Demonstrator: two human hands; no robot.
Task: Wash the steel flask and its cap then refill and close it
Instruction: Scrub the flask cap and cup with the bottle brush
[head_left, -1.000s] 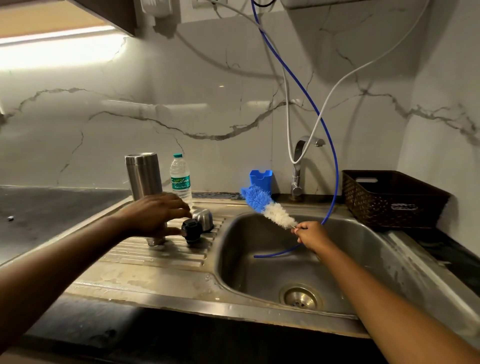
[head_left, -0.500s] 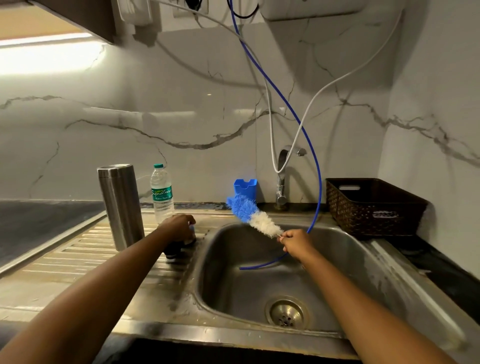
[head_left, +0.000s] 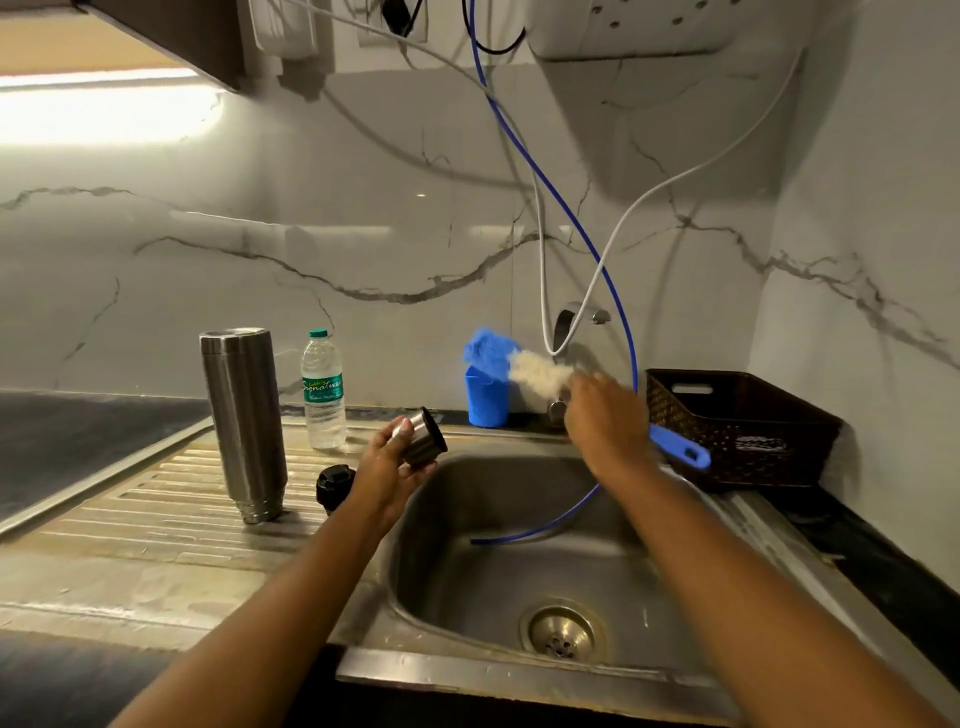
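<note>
The only writing that can be read is on the plastic water bottle. Its green band carries white script that appears to say "Signature", and the finer print beneath is too small to make out. The bottle stands on the drainboard left of the sink, toward the back. A pale tag on the brown basket, right of the sink, is too blurred to read.

The steel flask stands upright on the drainboard left of the sink, narrower ringed end down. A black stopper sits just beside it on the sink side. The left hand grips the steel cap at the sink's left rim, with the cap's dark-edged end turned toward the basin. The right hand, smeared by motion, is closed around the handle of the bottle brush. The brush's blue and white bristles point left, in front of the tap at the back of the sink.

Half a second earlier the left hand lay low on the drainboard over the stopper and cap; now it is lifted with the cap in its fingers. The right hand then pinched the brush near the bristles, low over the sink. It is now higher, at the back of the sink, and the blue tail juts toward the basket. Flask and bottle have kept their places left of the sink.
</note>
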